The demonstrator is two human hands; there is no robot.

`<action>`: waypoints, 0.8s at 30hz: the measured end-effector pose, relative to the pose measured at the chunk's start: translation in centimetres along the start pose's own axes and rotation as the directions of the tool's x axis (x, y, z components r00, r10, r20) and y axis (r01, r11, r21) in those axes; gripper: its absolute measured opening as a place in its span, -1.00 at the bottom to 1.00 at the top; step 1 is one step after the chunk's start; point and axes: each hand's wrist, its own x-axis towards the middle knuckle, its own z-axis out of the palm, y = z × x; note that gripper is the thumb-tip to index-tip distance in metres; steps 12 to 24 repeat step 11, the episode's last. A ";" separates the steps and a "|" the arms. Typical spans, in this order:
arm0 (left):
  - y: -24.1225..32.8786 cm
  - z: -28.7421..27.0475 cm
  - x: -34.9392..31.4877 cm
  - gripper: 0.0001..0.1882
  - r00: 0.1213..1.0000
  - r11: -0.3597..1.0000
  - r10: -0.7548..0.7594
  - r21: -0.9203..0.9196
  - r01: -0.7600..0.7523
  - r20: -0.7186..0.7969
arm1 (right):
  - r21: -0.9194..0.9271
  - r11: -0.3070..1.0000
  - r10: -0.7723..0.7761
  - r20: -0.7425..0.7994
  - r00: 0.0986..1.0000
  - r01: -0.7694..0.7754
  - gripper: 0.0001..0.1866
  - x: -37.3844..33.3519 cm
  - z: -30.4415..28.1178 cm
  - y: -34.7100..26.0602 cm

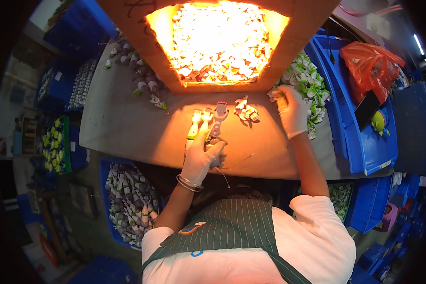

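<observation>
My left hand [199, 158], in a white glove with bangles at the wrist, closes its thumb and fingers around a grey toy arm [217, 127] with a small open hand at its top. Two pale toy arms [200, 123] with yellow-green ends lie just left of it. My right hand [292, 112], also gloved, is at the right edge of the cardboard box, beside a heap of white and green toy parts [305, 78]. Its fingers are pinched together, and what they hold is too unclear to name. Between the hands, a few small white and dark parts [246, 111] lie on the table.
A brightly lit cardboard box [213, 88] full of small parts stands ahead on the grey table [113, 118]. Grey parts [144, 71] lie left of it. A blue tray [364, 151] with a red plastic bag [371, 66] is at right. Below left sits a full blue bin [104, 189].
</observation>
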 end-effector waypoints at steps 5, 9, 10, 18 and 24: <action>0.3 1.4 0.4 -0.55 0.989 0.980 0.142 -0.136 -0.147 -0.047 | 0.630 0.477 0.268 0.560 0.784 -0.613 -0.74 -3.9 3.7 -7.7; 1.0 0.0 -0.5 -0.49 0.977 0.983 0.171 -0.053 -0.179 -0.125 | 0.598 0.422 0.207 0.668 0.715 -0.681 -0.70 -4.9 5.8 -10.0; 0.7 -0.7 -0.5 -0.45 0.970 0.976 0.202 -0.049 -0.210 -0.136 | 0.565 0.436 0.182 0.707 0.683 -0.701 -0.70 -4.6 5.9 -10.5; 0.2 -1.5 -0.4 -0.39 0.978 0.979 0.178 -0.078 -0.187 -0.104 | 0.563 0.434 0.177 0.712 0.679 -0.704 -0.70 -4.7 6.0 -10.7; 0.2 -1.5 -0.4 -0.39 0.978 0.979 0.178 -0.078 -0.187 -0.104 | 0.563 0.434 0.177 0.712 0.679 -0.704 -0.70 -4.7 6.0 -10.7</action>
